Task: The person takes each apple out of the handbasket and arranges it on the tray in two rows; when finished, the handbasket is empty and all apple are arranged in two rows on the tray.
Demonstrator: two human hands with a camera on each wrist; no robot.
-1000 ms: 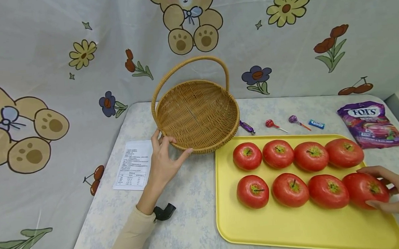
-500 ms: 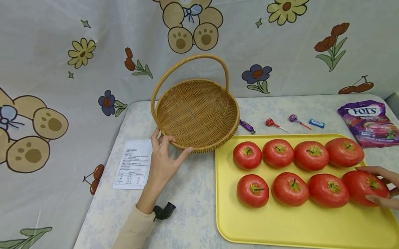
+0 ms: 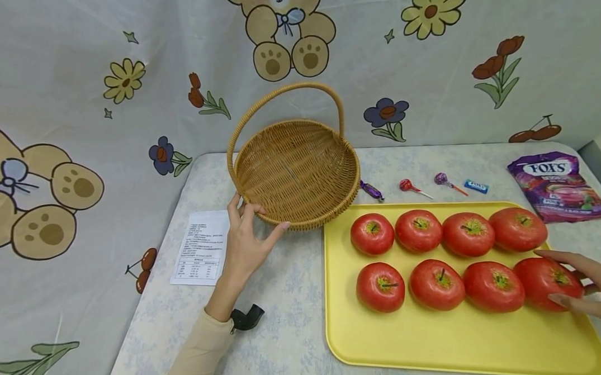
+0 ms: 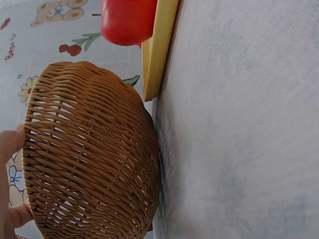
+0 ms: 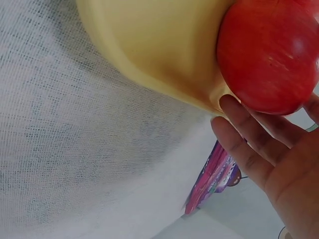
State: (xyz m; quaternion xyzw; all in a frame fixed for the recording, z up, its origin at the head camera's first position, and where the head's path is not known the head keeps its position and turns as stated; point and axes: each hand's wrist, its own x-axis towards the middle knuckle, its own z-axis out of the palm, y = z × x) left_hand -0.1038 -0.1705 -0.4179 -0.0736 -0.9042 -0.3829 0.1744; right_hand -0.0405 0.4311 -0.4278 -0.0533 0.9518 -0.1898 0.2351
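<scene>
My left hand [image 3: 246, 243] holds the near left rim of a wicker basket [image 3: 295, 174], with fingers over the edge and the thumb along its front. The basket stands tilted, its hollow facing me; the left wrist view shows its woven outside [image 4: 94, 154]. At the right, my right hand [image 3: 599, 292] grips the end red apple [image 3: 546, 283] of the near row, with a finger over its far side and the thumb on its near side. From the right wrist, its lower fingers [image 5: 254, 137] look fairly straight under the apple [image 5: 269, 55]. Several apples fill two rows on a yellow tray [image 3: 438, 343].
Behind the tray lie a purple wrapped candy [image 3: 371, 190], two lollipops [image 3: 406, 185], a small blue candy [image 3: 476, 186] and a purple candy bag [image 3: 557, 187]. A printed sheet [image 3: 201, 248] lies left of the basket. A patterned cloth [image 3: 174, 59] hangs behind the table.
Almost nothing moves. My right hand and the apple it grips shift very slightly left; the left hand and the basket stay where they were.
</scene>
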